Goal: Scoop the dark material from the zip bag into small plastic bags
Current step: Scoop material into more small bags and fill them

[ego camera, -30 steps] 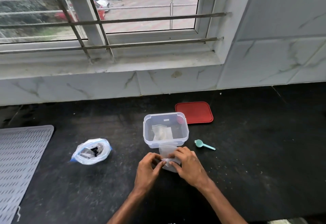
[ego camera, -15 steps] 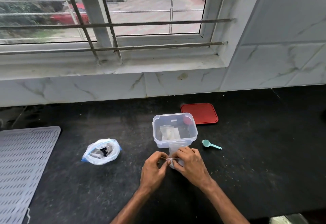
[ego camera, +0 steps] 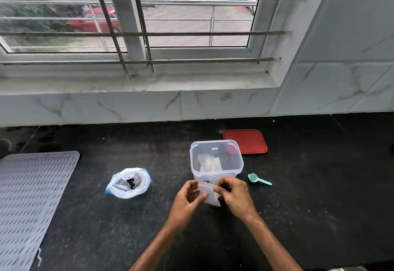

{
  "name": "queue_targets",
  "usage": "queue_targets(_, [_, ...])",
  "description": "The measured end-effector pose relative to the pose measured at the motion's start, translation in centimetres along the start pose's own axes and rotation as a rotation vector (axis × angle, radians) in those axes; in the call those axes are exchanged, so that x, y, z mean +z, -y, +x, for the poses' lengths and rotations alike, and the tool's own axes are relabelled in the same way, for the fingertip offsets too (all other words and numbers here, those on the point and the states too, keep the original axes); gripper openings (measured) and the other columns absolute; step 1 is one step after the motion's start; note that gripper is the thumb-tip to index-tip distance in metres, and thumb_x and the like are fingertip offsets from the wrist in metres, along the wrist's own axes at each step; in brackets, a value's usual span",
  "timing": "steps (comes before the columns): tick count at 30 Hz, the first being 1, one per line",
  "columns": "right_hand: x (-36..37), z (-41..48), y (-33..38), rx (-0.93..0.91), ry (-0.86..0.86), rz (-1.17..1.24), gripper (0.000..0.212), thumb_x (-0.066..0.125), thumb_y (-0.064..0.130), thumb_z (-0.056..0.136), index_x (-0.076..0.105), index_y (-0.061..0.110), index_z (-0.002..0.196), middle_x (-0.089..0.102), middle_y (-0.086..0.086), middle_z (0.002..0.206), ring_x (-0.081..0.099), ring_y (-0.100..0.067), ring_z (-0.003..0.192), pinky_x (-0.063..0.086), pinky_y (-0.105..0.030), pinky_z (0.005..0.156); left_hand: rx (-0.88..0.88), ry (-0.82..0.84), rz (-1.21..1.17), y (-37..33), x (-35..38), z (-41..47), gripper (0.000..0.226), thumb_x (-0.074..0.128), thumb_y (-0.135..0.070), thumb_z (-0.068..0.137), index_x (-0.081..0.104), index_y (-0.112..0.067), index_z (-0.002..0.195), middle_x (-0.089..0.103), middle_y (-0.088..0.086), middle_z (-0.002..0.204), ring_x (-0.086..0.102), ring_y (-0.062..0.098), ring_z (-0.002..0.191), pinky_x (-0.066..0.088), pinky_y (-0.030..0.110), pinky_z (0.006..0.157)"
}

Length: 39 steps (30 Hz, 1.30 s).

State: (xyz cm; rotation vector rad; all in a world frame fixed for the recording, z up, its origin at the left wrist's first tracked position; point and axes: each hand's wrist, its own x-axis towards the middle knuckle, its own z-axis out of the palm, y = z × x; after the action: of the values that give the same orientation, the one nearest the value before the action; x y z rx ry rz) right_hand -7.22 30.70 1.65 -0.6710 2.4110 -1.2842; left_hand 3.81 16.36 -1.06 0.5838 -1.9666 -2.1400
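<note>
The left hand (ego camera: 188, 196) and right hand (ego camera: 234, 194) pinch the mouth of a thin clear small bag (ego camera: 210, 197), just near of a square clear tub (ego camera: 215, 173). The crumpled zip bag (ego camera: 128, 184), holding dark lumps, sits left on the speckled black counter (ego camera: 319, 185). A teal scoop (ego camera: 258, 180) lies right.

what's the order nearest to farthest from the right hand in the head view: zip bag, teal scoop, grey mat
From the right hand:
1. teal scoop, just to its right
2. zip bag, to the left, beyond the left hand
3. grey mat, far left
</note>
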Motion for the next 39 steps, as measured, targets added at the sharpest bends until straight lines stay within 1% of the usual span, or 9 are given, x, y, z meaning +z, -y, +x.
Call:
queue_targets(2, [-0.4,0.1,0.7,0.016,0.057,0.091,0.011,0.076,0.008,0.081,0.068,0.01,0.075,0.066,0.006,0.068,0.06,0.0,0.061,0.054,-0.024,0.057,-0.049,0.123,-0.015,0.0,-0.2,0.0,0.044,0.077,-0.018,0.083,0.059,-0.011,0.122,0.071,0.006,0.115,0.067,0.02,0.108,0.055,0.033,0.093])
queue_targets(4, [-1.0,0.3,1.0,0.039,0.082,0.11,0.008,0.075,0.011,0.084,0.068,0.009,0.08,0.068,0.004,0.075,0.062,0.001,0.066,0.053,-0.021,0.061,-0.07,0.158,0.056,0.2,-0.3,-0.2,0.036,0.077,-0.019,0.083,0.066,-0.01,0.116,0.073,0.006,0.108,0.07,0.022,0.102,0.058,0.036,0.088])
queue_targets(8, [-1.7,1.0,0.3,0.051,0.012,-0.036,0.009,0.076,0.02,0.083,0.066,0.02,0.082,0.068,0.009,0.083,0.065,-0.006,0.082,0.058,-0.027,0.075,-0.088,0.014,0.121,0.5,0.1,-0.8,0.017,0.08,-0.02,0.08,0.074,-0.011,0.094,0.076,0.004,0.088,0.072,0.02,0.08,0.06,0.033,0.07])
queue_targets(11, [-1.5,0.9,0.4,0.04,0.007,-0.07,0.008,0.073,0.019,0.086,0.065,0.02,0.084,0.066,0.011,0.089,0.063,-0.005,0.087,0.057,-0.026,0.079,-0.073,0.015,0.168,0.3,0.4,-0.8,0.017,0.081,-0.022,0.078,0.075,-0.017,0.093,0.075,-0.003,0.093,0.072,0.013,0.089,0.06,0.029,0.075])
queue_targets(14, [-1.8,0.9,0.7,-0.016,0.047,-0.079,0.003,0.07,0.018,0.088,0.068,0.017,0.089,0.064,0.011,0.093,0.062,-0.004,0.089,0.054,-0.022,0.08,-0.074,0.069,0.125,-0.6,0.4,-0.7,0.034,0.079,-0.026,0.08,0.066,-0.022,0.112,0.072,-0.01,0.106,0.068,0.007,0.1,0.058,0.027,0.083])
queue_targets(16, [-2.1,0.9,0.8,-0.05,0.09,-0.113,0.002,0.07,0.017,0.088,0.068,0.017,0.088,0.062,0.009,0.09,0.06,-0.005,0.085,0.052,-0.02,0.077,-0.037,0.025,0.09,-1.1,0.3,-0.4,0.03,0.071,-0.025,0.088,0.064,-0.02,0.116,0.072,-0.008,0.108,0.068,0.007,0.102,0.057,0.026,0.085])
queue_targets(24, [-2.7,1.1,1.4,-0.066,0.199,-0.125,0.005,0.066,0.027,0.091,0.068,0.024,0.094,0.061,0.014,0.095,0.059,-0.005,0.086,0.048,-0.017,0.073,0.085,-0.148,0.144,-1.7,0.9,0.9,0.009,0.07,-0.022,0.089,0.068,-0.013,0.091,0.073,0.0,0.088,0.07,0.014,0.084,0.056,0.025,0.069])
queue_targets(30, [-2.0,1.1,1.5,-0.131,0.174,-0.156,0.009,0.072,0.03,0.086,0.069,0.023,0.09,0.063,0.016,0.088,0.059,-0.003,0.084,0.051,-0.015,0.073,0.106,-0.108,0.139,-1.2,1.5,0.9,0.013,0.071,-0.025,0.087,0.069,-0.017,0.096,0.073,-0.004,0.094,0.07,0.014,0.093,0.06,0.03,0.08])
queue_targets(39, [-1.5,1.1,0.9,-0.142,0.168,-0.179,0.01,0.071,0.033,0.084,0.067,0.025,0.088,0.06,0.02,0.087,0.057,-0.001,0.086,0.053,-0.02,0.074,0.127,-0.109,0.144,-1.4,2.1,0.6,0.007,0.07,-0.028,0.089,0.066,-0.023,0.091,0.073,-0.003,0.092,0.071,0.016,0.09,0.058,0.029,0.066])
